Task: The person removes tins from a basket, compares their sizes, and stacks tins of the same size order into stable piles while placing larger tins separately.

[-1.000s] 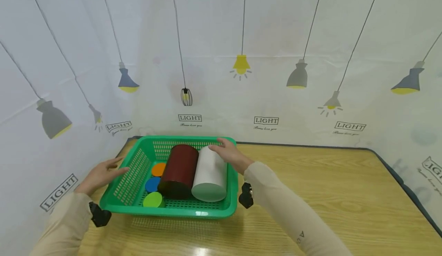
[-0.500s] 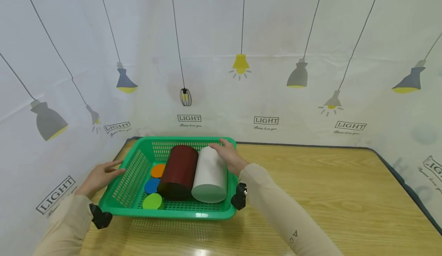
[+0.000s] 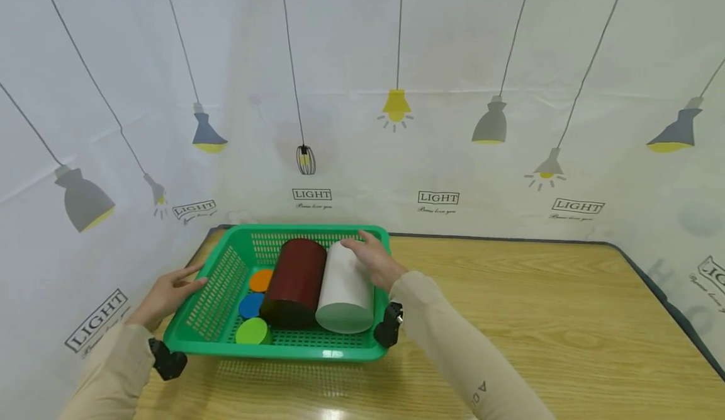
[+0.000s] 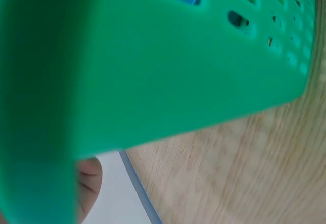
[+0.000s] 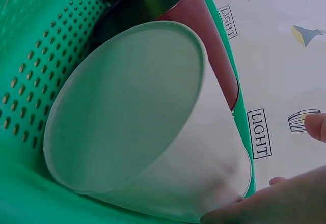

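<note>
A green plastic basket (image 3: 283, 349) stands on the wooden table. My left hand (image 3: 168, 294) is at its left rim, thumb at the edge and fingers along the outer side; in the left wrist view the basket wall hides most of that hand (image 4: 88, 186). My right hand (image 3: 376, 259) reaches over the right rim, thumb above the far end of a white cylinder (image 3: 345, 284); its fingertips are partly hidden. A dark red cylinder (image 3: 297, 275) lies beside the white one. Left of them sit an orange round piece (image 3: 261, 279), a blue one (image 3: 251, 305) and a light green one (image 3: 253, 330).
The wooden table (image 3: 532, 319) extends to the right of the basket. Close behind the table hangs a white sheet (image 3: 351, 124) printed with lamps and lettering. A dark edge strip (image 3: 510, 239) runs along the table's back.
My left hand has come closer to the basket's left rim. My right hand has shifted slightly left and its forearm has moved in. The basket and its contents stay in place.
</note>
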The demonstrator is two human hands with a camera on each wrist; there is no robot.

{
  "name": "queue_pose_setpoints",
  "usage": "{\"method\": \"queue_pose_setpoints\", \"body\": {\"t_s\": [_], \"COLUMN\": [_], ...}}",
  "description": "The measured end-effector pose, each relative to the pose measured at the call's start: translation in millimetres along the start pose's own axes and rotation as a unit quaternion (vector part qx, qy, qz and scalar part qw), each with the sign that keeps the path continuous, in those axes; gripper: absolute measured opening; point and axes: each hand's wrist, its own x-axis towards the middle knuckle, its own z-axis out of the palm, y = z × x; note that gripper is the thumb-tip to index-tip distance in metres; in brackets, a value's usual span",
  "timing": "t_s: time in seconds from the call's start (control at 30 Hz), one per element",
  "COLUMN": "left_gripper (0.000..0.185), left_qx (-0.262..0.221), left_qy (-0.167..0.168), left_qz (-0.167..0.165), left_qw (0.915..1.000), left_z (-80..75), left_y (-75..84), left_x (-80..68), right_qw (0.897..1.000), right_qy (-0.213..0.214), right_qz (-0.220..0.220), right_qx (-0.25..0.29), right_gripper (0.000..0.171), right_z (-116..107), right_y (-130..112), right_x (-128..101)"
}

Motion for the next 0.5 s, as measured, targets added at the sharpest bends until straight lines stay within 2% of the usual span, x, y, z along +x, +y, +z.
{"method": "queue_pose_setpoints", "body": {"t_s": [0.2,0.5], "left_gripper": [0.069,0.063], "left_qx": [0.019,0.059], "left_qy": [0.013,0.013], "left_qz": [0.009,0.028], "left_qw": [0.9997,0.9978], "left_z": [-0.1,2.0], "left_y": [-3.2,4.8], "left_x": [0.5,-1.7], "right_qw": [1.0,1.0], "right_qy": [-0.007,0.004], "right_qz": [-0.007,-0.005], "right_qx": [-0.001,0.015], "right_gripper": [0.066,0.063], "right_z": [3.1,6.8], "right_y": [2.7,6.4], "right_x": [-0.5,-1.1]}}
